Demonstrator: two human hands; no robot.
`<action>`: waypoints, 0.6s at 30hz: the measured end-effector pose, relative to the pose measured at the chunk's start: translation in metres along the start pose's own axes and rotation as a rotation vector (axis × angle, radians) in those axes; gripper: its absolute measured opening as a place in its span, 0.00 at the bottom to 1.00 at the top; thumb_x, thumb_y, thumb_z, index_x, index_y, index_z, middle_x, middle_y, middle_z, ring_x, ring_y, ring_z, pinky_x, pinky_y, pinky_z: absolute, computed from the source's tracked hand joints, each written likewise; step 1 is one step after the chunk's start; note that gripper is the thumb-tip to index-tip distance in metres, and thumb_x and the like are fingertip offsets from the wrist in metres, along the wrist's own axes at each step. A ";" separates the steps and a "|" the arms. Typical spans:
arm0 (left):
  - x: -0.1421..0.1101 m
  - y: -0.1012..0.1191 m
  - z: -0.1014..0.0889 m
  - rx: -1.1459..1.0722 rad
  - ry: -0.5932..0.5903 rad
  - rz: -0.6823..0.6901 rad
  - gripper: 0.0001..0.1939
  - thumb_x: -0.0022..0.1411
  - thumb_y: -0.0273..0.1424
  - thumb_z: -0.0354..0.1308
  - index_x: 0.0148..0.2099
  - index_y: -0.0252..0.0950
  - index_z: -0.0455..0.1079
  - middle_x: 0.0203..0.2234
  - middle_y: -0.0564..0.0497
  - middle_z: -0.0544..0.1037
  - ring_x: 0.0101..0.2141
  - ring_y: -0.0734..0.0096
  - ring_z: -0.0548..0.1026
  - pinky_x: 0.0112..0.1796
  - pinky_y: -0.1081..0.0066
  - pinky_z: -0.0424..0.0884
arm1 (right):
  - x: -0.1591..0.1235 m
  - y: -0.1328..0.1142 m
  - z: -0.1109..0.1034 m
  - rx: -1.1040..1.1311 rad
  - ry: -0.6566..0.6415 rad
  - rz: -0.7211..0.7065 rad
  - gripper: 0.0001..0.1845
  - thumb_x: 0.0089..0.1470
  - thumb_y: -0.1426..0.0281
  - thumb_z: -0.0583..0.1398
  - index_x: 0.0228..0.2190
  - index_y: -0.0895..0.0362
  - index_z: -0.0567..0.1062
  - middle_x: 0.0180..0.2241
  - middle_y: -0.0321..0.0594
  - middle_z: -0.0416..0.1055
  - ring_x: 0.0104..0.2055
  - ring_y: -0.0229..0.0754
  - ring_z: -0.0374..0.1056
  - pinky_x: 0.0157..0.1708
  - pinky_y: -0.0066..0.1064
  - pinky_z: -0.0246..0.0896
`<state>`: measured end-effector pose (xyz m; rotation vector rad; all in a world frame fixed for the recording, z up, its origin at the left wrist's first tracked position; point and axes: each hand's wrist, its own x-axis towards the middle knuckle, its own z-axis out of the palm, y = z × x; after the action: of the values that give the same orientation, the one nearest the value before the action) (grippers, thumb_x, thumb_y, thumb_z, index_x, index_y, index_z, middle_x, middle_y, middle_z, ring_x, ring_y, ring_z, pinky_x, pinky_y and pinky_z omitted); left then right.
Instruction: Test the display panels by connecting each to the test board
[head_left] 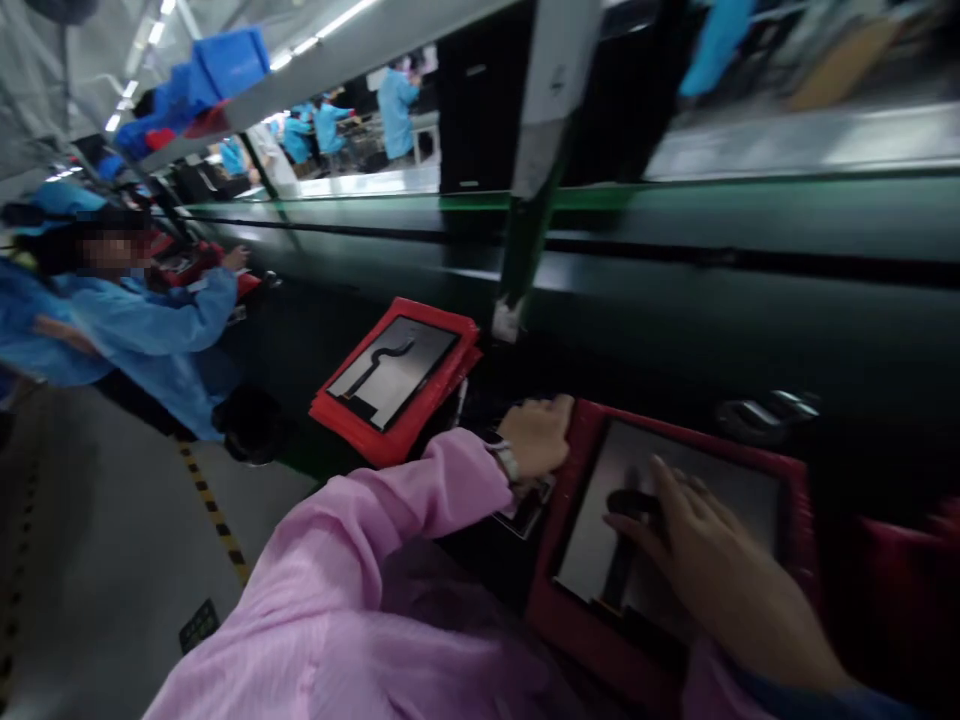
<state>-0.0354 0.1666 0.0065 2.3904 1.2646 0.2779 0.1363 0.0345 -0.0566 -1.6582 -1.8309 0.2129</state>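
Observation:
My left hand [536,437], with a watch strap at the wrist, is at the left edge of a red tray [799,520]. Its fingers are curled against that edge, though their tips are partly hidden. In this tray lies a flat display panel [585,560] with a black ribbon cable [619,570] across its grey back. My right hand [712,560] lies over the panel, thumb and fingers apart on either side of the cable's curved end. Part of the panel is hidden beneath this hand.
To the left, stacked red trays [352,425] bear another panel [397,370] with a black ribbon cable. A shiny metal object [769,412] lies behind the near tray. A post [525,220] rises from the bench. A co-worker in blue [142,320] is at far left.

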 end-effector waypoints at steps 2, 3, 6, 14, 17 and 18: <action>0.009 -0.008 -0.003 -0.136 0.033 0.007 0.27 0.60 0.21 0.54 0.62 0.26 0.59 0.42 0.40 0.77 0.43 0.59 0.77 0.47 0.59 0.73 | 0.006 -0.012 -0.007 -0.077 -0.024 0.048 0.37 0.62 0.50 0.51 0.65 0.58 0.62 0.55 0.61 0.70 0.60 0.69 0.65 0.57 0.62 0.63; 0.014 -0.013 -0.006 -0.211 0.050 0.012 0.29 0.61 0.21 0.55 0.63 0.26 0.56 0.40 0.42 0.77 0.41 0.62 0.77 0.46 0.61 0.74 | 0.009 -0.016 -0.010 -0.084 -0.036 0.070 0.35 0.62 0.52 0.52 0.64 0.57 0.63 0.54 0.59 0.71 0.58 0.68 0.66 0.55 0.62 0.64; 0.025 -0.023 -0.014 -0.434 0.081 0.042 0.27 0.67 0.26 0.54 0.64 0.26 0.51 0.39 0.44 0.77 0.38 0.68 0.77 0.41 0.68 0.74 | 0.017 -0.022 -0.014 0.040 -0.002 0.164 0.30 0.59 0.59 0.57 0.61 0.55 0.67 0.53 0.55 0.69 0.56 0.62 0.66 0.56 0.61 0.65; 0.033 -0.032 -0.027 -1.038 0.155 0.093 0.29 0.69 0.37 0.57 0.65 0.37 0.49 0.35 0.51 0.81 0.32 0.71 0.79 0.42 0.67 0.73 | 0.030 -0.034 -0.014 0.966 0.075 0.409 0.52 0.53 0.66 0.62 0.69 0.41 0.38 0.69 0.49 0.49 0.56 0.42 0.72 0.58 0.47 0.67; 0.034 -0.029 -0.030 -1.070 0.069 0.155 0.18 0.67 0.42 0.60 0.51 0.36 0.63 0.33 0.50 0.82 0.32 0.70 0.80 0.42 0.66 0.74 | 0.035 -0.040 -0.018 1.181 0.047 0.454 0.45 0.56 0.60 0.62 0.67 0.43 0.45 0.58 0.44 0.70 0.53 0.41 0.74 0.56 0.44 0.68; 0.033 -0.027 -0.031 -1.075 0.043 0.174 0.16 0.67 0.44 0.60 0.46 0.36 0.64 0.32 0.50 0.81 0.31 0.70 0.80 0.41 0.67 0.74 | 0.036 -0.042 -0.020 1.211 0.040 0.471 0.37 0.59 0.57 0.59 0.65 0.45 0.53 0.54 0.43 0.74 0.52 0.42 0.74 0.56 0.43 0.68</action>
<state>-0.0480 0.2157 0.0217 1.5371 0.6279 0.8181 0.1131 0.0545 -0.0064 -1.0963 -0.8431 1.1950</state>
